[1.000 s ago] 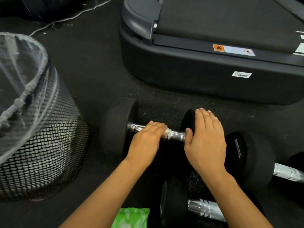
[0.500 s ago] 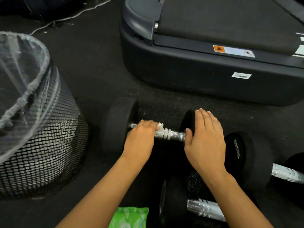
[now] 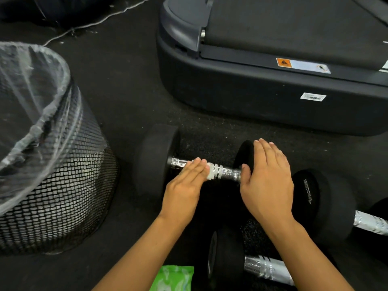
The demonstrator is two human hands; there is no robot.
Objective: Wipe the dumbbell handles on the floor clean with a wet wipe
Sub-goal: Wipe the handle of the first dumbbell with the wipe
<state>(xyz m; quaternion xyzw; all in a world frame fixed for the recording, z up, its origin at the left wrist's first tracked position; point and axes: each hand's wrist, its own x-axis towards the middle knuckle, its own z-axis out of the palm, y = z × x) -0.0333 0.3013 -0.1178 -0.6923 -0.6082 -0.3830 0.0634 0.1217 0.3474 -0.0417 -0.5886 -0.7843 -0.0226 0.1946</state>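
A dark rubber gym floor (image 3: 130,101) fills the view from above. Across the top right lies the black base of a treadmill (image 3: 262,97), with an orange warning sticker and a white barcode label on its side. At the left edge stands a black mesh waste bin (image 3: 63,198) lined with a clear plastic bag.

In the middle of the floor lies a black dumbbell (image 3: 156,158), its chrome handle (image 3: 224,171) running left to right between two round rubber heads. Two more dumbbells lie close by: one to the right (image 3: 327,206), with faint lettering on its head, and one nearer the bottom edge (image 3: 226,257); each shows a short length of chrome bar.

Both bare forearms reach in from the bottom. The right hand (image 3: 266,183) lies flat, fingers straight and together, on top of the middle dumbbell's right head, its thumb beside the right end of the handle. The left hand (image 3: 184,187) has its fingers straight and laid over the left half of the handle, pressing a white wet wipe (image 3: 209,172) against the bar. Only a small strip of the wipe shows, just past the fingertips; the right half of the handle is bare between the two hands.

At the bottom edge, between the forearms, lies a green pack of wipes (image 3: 172,278), partly cut off.
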